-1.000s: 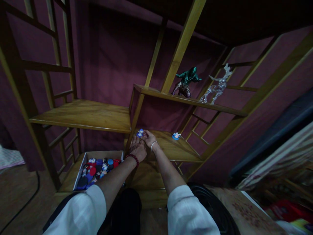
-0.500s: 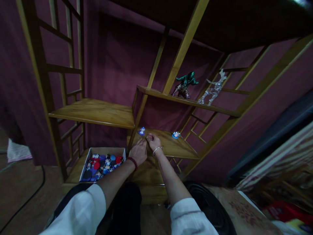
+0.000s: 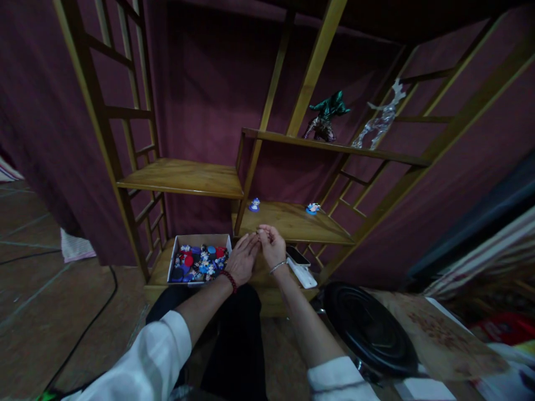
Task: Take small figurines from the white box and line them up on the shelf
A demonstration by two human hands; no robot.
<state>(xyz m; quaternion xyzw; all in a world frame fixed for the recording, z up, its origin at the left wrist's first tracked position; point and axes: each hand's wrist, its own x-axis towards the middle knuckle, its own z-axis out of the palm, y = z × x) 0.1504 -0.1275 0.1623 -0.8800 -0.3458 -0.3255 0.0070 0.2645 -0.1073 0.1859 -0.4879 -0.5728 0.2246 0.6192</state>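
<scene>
My left hand [image 3: 244, 259], with a red bead bracelet, has its back up and its fingers stretched forward. Its fingertips meet those of my right hand [image 3: 273, 248], which wears a silvery bracelet and has its fingers curled into a pinch. Whatever the right fingers hold, if anything, is too small to make out. Beyond both hands, a small purple and white figurine [image 3: 254, 205] stands on the low wooden shelf [image 3: 288, 221]. Farther right on that shelf is a blue and white figurine [image 3: 313, 208]. An open box [image 3: 170, 267] of several colourful figurines sits left of my left hand.
On the upper right shelf stand a dark green figure [image 3: 328, 117] and a clear deer figurine [image 3: 382, 118]. A phone [image 3: 297, 256] and a white object [image 3: 304, 275] lie right of my hands. A round black lid or seat [image 3: 370, 328] is at lower right.
Both hands have drawn back from the low shelf towards me, still together. The view has shifted, bringing the phone and the white object into sight. Both shelf figurines stay in place.
</scene>
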